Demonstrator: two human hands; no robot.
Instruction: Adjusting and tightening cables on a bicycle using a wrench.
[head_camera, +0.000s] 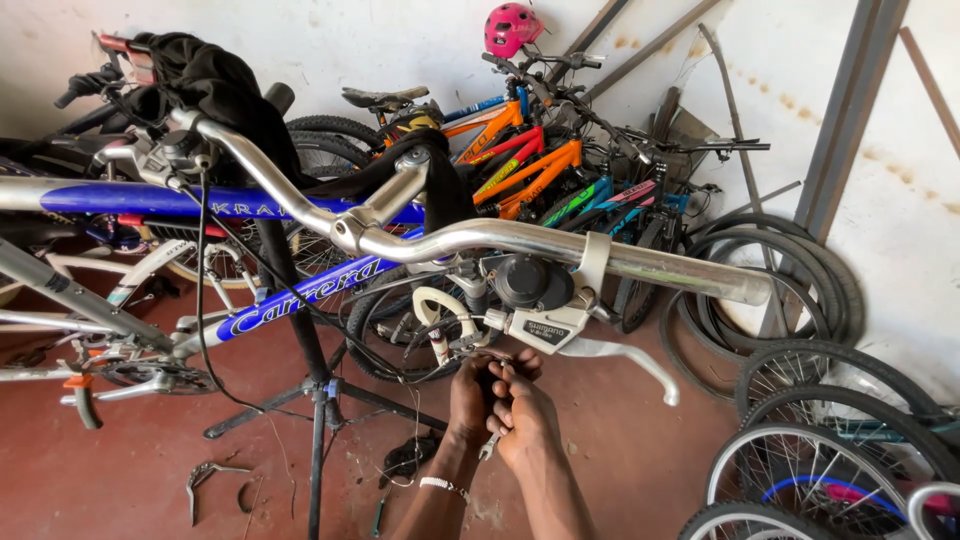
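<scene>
- Both hands met just below the silver handlebar (520, 240), under the grey brake and shifter unit (545, 325) clamped to it.
- The left hand (472, 395) was closed, its fingers pinched around the end of a thin cable (487, 352) hanging from the unit.
- The right hand (525, 415) was curled shut as well, pressed against the left; a small metal tool or fitting (488, 447) showed beneath it, though what it was could not be made out.
- The cable end lay directly above the hands, running up and slightly left into the shifter, so its long axis stood near vertical from the fingertips.
- The left hand was the nearer one to the point where the cable entered the unit; the right sat just beside it, lower and further toward the wearer.
- The handlebar ran crosswise, left to right, with the silver brake lever (630, 360) sweeping out to the right of the hands.
- The bike hung on a black repair stand (318, 400) over a red floor (620, 440).
- Other bicycles (520, 160) leaned against the white wall behind, with a pink helmet (512, 27) on top, and loose wheels (820, 440) were stacked at right.
</scene>
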